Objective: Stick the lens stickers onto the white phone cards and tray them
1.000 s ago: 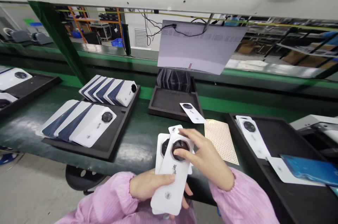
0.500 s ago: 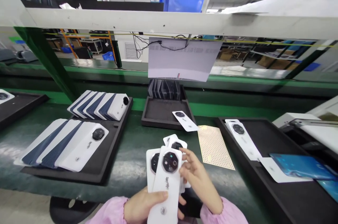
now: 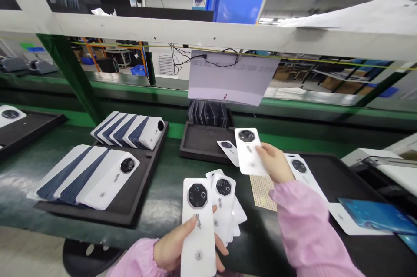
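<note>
Right hand (image 3: 274,164) has moved toward the table's (image 3: 159,185) far edge, pinching one white panel (image 3: 248,157); left hand (image 3: 174,244) clasps a separate panel (image 3: 198,240).

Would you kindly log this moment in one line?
left hand: holds white panel | right hand: holds second panel near dotted sheet | panel pile: fanned beside white panel

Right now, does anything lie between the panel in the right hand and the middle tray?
Yes: in the head view, a slanted white panel overlaps the right front corner of the middle tray, just left of the held panel in the right hand.
</note>
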`<state>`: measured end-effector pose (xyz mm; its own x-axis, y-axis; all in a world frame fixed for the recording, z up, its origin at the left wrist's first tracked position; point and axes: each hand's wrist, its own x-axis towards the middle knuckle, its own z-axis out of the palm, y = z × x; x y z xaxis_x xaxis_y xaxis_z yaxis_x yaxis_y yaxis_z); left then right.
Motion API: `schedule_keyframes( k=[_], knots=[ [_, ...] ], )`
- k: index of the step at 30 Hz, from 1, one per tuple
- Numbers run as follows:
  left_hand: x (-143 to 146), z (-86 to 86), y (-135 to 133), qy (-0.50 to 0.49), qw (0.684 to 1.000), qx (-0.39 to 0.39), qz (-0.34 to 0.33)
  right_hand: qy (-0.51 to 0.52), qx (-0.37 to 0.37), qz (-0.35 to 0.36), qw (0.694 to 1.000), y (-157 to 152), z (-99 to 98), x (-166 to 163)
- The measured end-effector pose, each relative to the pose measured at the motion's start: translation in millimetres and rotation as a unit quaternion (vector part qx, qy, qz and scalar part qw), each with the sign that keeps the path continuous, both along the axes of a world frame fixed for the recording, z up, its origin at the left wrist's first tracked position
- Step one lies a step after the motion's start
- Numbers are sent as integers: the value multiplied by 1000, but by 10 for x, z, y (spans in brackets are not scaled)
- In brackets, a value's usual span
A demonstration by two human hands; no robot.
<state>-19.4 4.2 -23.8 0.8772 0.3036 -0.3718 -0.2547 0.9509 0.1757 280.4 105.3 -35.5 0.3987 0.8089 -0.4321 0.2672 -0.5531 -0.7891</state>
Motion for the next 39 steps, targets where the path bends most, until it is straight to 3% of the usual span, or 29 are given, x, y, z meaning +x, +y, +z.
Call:
schedule_keyframes(
  k=[4, 7, 11, 14, 15, 17, 20, 25, 30, 32, 34, 37, 39],
  knots=[
    [17, 18, -1, 19, 999, 11, -41, -71, -51, 32, 996, 376, -333, 109],
    [19, 93, 30, 56, 994, 1, -93, -131, -42, 39, 990, 356, -341, 65],
    [9, 176, 72, 52, 993, -21, -103, -165, 36, 50, 984, -104, 2, -182],
    [24, 185, 69, 30, 995, -8, -99, -93, 67, 117, 986, -603, 343, -516],
    [36, 182, 61, 18, 995, -1, -101, -43, 108, 136, 984, -747, 443, -630],
    [72, 185, 40, -17, 993, 15, -116, -41, 180, 175, 967, -946, 603, -819],
    [129, 230, 16, -37, 987, 64, -142, -63, 213, 217, 951, -1017, 748, -949],
    [150, 374, 45, 52, 962, 216, -158, -27, 195, 234, 952, -916, 877, -899],
    [84, 378, 63, 43, 948, 252, -191, 26, 141, 273, 951, -864, 981, -851],
    [78, 358, 43, 53, 953, 232, -189, 20, 139, 292, 946, -868, 993, -874],
    [103, 358, 14, 38, 972, 171, -160, -52, 195, 284, 937, -909, 978, -936],
    [176, 393, -37, -33, 994, 57, -84, -196, 335, 278, 879, -1055, 916, -1063],
    [218, 415, -68, -60, 998, 10, -18, -231, 389, 303, 839, -1178, 871, -1121]
  ],
)
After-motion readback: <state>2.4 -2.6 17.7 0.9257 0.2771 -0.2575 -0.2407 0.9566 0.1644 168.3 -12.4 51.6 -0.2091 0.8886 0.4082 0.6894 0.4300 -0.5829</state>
